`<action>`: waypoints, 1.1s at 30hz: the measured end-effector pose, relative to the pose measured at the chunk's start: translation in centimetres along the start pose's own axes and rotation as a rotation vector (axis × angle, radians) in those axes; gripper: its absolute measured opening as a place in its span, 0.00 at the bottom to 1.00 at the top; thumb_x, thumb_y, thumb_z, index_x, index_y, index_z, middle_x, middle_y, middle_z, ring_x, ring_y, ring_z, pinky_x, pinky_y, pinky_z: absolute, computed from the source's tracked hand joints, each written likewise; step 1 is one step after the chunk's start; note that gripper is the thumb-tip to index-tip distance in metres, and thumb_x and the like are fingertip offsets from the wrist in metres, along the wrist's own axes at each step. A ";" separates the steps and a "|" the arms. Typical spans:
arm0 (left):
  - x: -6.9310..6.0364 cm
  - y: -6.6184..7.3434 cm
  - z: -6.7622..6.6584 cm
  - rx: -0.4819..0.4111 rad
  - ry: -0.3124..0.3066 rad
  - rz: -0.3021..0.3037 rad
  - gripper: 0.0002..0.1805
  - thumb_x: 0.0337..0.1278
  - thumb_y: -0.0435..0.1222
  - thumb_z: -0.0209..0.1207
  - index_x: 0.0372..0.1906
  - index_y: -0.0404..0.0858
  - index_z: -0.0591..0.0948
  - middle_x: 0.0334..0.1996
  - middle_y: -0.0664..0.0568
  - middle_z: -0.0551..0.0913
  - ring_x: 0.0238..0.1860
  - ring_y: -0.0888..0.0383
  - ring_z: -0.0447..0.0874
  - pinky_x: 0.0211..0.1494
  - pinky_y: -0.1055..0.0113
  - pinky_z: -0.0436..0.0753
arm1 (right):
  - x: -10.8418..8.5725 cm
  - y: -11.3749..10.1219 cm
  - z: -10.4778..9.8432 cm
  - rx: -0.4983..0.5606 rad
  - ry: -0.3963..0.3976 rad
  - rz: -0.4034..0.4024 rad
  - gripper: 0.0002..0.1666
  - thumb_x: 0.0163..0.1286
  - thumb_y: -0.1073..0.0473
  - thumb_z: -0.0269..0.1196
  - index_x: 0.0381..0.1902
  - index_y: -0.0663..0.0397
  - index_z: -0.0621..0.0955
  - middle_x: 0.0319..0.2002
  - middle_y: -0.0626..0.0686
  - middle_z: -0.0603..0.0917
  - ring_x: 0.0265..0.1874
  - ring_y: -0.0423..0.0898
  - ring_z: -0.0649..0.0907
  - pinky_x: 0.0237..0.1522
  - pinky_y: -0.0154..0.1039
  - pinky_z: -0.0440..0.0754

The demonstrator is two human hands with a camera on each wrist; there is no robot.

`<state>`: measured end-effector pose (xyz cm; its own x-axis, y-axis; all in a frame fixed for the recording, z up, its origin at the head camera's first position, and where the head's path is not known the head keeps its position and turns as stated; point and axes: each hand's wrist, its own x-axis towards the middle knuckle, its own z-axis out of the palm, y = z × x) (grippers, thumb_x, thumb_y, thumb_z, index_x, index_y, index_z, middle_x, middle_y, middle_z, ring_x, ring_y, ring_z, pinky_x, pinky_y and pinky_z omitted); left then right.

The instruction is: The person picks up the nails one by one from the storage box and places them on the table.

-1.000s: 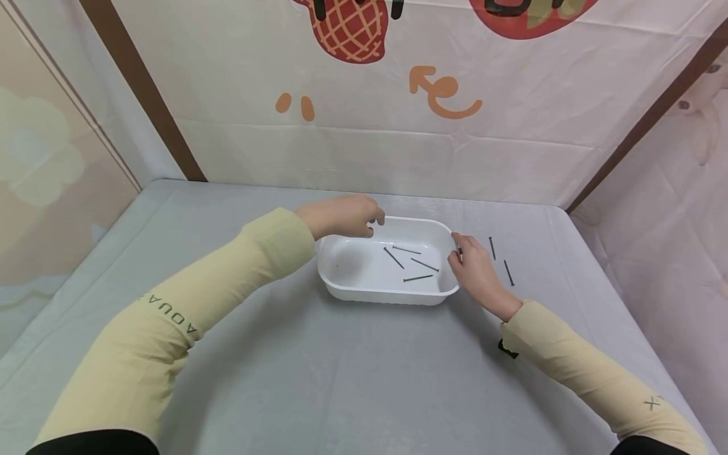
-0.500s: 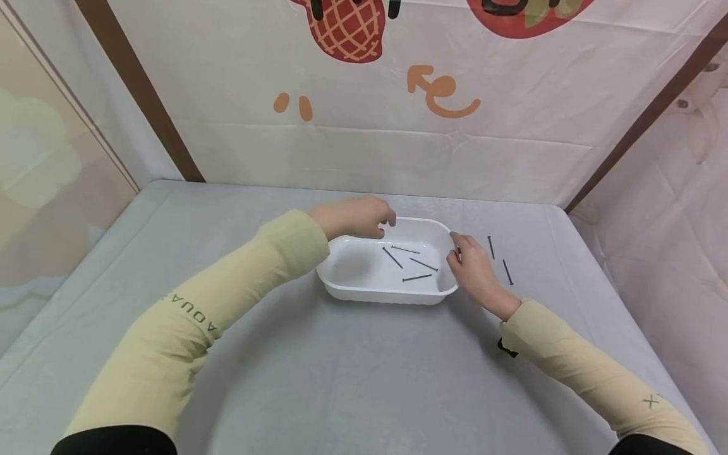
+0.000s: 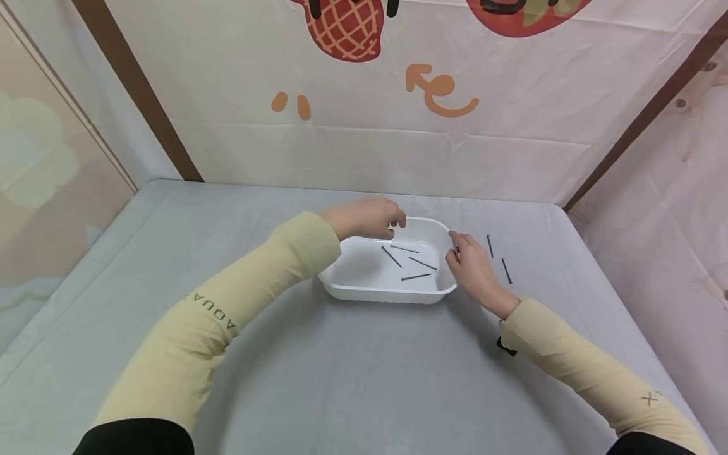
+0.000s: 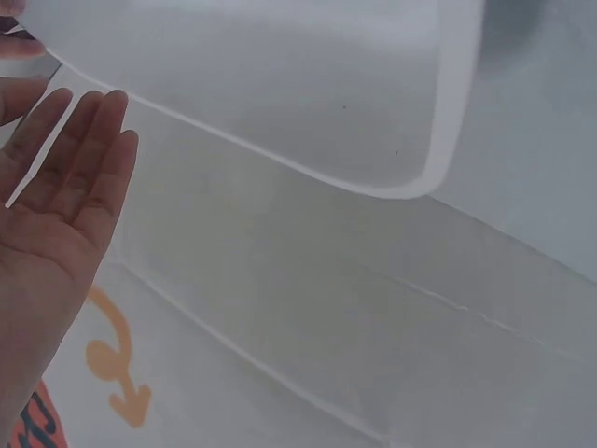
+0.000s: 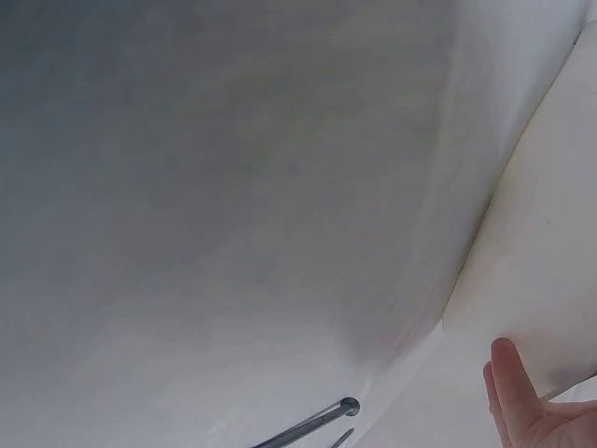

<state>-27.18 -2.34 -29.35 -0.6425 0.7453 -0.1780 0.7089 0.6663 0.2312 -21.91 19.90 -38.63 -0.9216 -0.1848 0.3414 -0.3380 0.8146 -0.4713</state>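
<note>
A white rectangular tray stands on the table with several dark nails lying scattered inside it. My right hand holds the tray's right rim between thumb and fingers. Over the tray's far rim hovers my left hand, its fingers loosely bent. The left wrist view shows that left hand with an empty palm and fingers extended beside the tray rim. To the right of the tray lie two more nails, one farther back and a nearer nail. The right wrist view catches one nail's head.
A grey cloth covers the table. Behind it hangs a white printed curtain, close to the table's far edge. Side curtains flank the table at left and right.
My left hand has moved rightward along the tray's far rim. The right hand stays on the right rim, and the nails and tray have not moved.
</note>
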 end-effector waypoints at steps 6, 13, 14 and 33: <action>0.9 -0.2 0.6 -0.028 -0.002 0.014 0.19 0.53 0.27 0.49 0.52 0.32 0.76 0.46 0.43 0.78 0.47 0.53 0.73 0.53 0.64 0.73 | 0.0 0.0 -0.1 -0.006 -0.005 0.008 0.25 0.63 0.68 0.49 0.58 0.72 0.68 0.48 0.67 0.75 0.37 0.53 0.78 0.30 0.40 0.81; 1.6 -0.2 1.1 -0.041 0.015 0.028 0.18 0.53 0.27 0.50 0.51 0.32 0.77 0.43 0.45 0.79 0.45 0.54 0.74 0.51 0.65 0.73 | 0.0 0.0 -0.1 -0.007 -0.008 0.007 0.25 0.63 0.68 0.49 0.58 0.72 0.68 0.48 0.67 0.75 0.37 0.52 0.78 0.30 0.39 0.81; 1.7 -0.1 1.1 -0.046 0.014 0.027 0.18 0.53 0.27 0.50 0.51 0.32 0.77 0.43 0.44 0.79 0.46 0.54 0.74 0.51 0.65 0.73 | 0.0 -0.1 -0.1 -0.005 -0.007 0.006 0.25 0.63 0.68 0.49 0.58 0.72 0.68 0.48 0.67 0.75 0.37 0.53 0.78 0.30 0.39 0.81; 3.4 -0.1 2.4 -0.022 -0.061 0.033 0.16 0.48 0.25 0.52 0.44 0.35 0.81 0.36 0.49 0.80 0.40 0.57 0.75 0.45 0.68 0.76 | 0.0 -0.1 -0.2 -0.010 -0.014 0.000 0.25 0.63 0.68 0.49 0.58 0.73 0.68 0.48 0.67 0.74 0.36 0.53 0.77 0.30 0.40 0.80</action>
<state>-28.73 0.21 -32.28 -0.5995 0.7675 -0.2273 0.7227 0.6410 0.2585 -21.87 19.95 -38.46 -0.9241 -0.1931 0.3298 -0.3365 0.8202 -0.4626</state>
